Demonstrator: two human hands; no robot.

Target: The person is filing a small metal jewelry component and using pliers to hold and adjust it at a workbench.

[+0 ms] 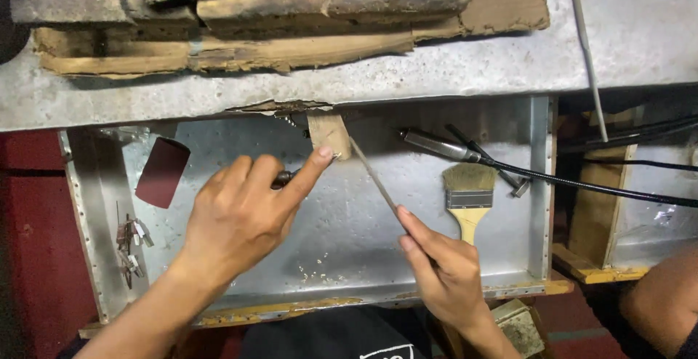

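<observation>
**Two hands, one file, a wooden peg over a metal tray**

Sheet metal covers the bench (465, 68) across the upper frame, and on it, upper left to centre, lie worn blocks and a ragged board (218, 54). Below the bench edge a shallow metal tray (542, 184) fills the middle of the picture, its riveted walls closing it at left, right and along the bottom. Most of the tray floor between the hands and below them is bare, so there is free room there; the right third is more crowded.

Counted: one small wooden peg (329, 135) jutting down from the bench edge at upper centre, one thin file (372, 177), one flat paintbrush (467, 195) with a pale handle, one metal handpiece (436, 144) on a black flexible cable running off the right edge, one dark red roll of abrasive paper (162, 172) at the left, and a cluster of small metal clips (131, 246) by the left wall; their number cannot be told.

From the lower left the left hand (236, 217) reaches in, fingers curled around a small dark item too hidden to name, index finger stretched out with its tip touching the peg's lower edge. From the lower centre-right the right hand (443, 275) grips the file's lower end, index finger laid along it; the file slants up-left, its tip at the peg.
</observation>
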